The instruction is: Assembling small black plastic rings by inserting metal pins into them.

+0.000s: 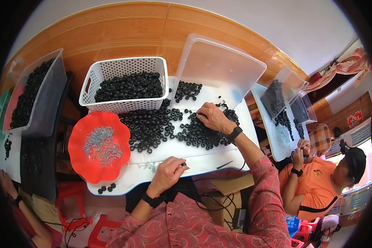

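Note:
My left hand (pixel 168 175) is above the table's near edge, its fingers closed on a small black wheel (pixel 183 164) that shows at the fingertips. Toward the back, my right hand (pixel 214 118) reaches down into a heap of the same black wheels (pixel 200 135), fingers curled and pressed together; what lies between the tips is hidden. A second heap of black wheels (pixel 146 126) spreads to the left of it. Left of the heaps, a red scalloped dish (pixel 79 142) holds many tiny silvery pieces (pixel 101 145).
A white perforated basket (pixel 124 106) full of black wheels stands at the back. Right of it, a translucent plastic bin (pixel 219 62) is tipped up on its side. Several wheels (pixel 107 189) lie by the front left edge. A co-worker in orange (pixel 318 186) sits at the right.

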`<control>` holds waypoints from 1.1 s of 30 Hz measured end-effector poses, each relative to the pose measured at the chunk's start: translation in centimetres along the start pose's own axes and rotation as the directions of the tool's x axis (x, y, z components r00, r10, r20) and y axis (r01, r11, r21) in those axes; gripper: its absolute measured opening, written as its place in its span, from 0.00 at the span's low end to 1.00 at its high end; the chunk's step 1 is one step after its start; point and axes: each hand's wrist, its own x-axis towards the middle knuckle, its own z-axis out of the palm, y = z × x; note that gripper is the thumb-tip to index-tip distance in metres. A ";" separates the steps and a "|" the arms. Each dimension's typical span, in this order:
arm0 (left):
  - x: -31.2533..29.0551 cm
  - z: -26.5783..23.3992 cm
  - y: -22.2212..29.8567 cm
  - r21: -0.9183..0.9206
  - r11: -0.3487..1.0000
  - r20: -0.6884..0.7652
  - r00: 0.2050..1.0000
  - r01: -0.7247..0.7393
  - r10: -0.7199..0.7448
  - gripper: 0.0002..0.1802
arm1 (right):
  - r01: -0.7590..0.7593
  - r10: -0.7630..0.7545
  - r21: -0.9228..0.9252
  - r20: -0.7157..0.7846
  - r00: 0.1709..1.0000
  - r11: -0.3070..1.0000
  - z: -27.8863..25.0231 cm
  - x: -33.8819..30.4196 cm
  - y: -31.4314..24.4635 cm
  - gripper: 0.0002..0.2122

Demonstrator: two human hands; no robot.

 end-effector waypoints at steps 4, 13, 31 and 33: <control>-0.1 -0.2 0.0 -0.011 0.999 0.012 0.999 0.041 -0.041 0.10 | -0.038 0.037 0.044 0.041 0.998 0.998 -0.5 -0.5 -1.8 0.07; -0.2 0.4 -0.7 -0.003 1.000 -0.012 1.000 -0.015 0.015 0.11 | -0.191 0.168 -0.110 -0.190 0.967 0.975 -0.3 0.8 8.0 0.15; -0.2 0.2 -0.7 0.012 0.999 -0.021 0.999 -0.034 0.034 0.11 | -0.190 0.190 -0.072 -0.003 0.982 0.979 0.0 -1.7 4.6 0.13; -0.2 0.3 -0.7 0.013 0.999 -0.021 0.999 -0.036 0.037 0.11 | -0.176 0.177 -0.067 0.013 0.984 0.982 -0.2 -2.2 4.0 0.15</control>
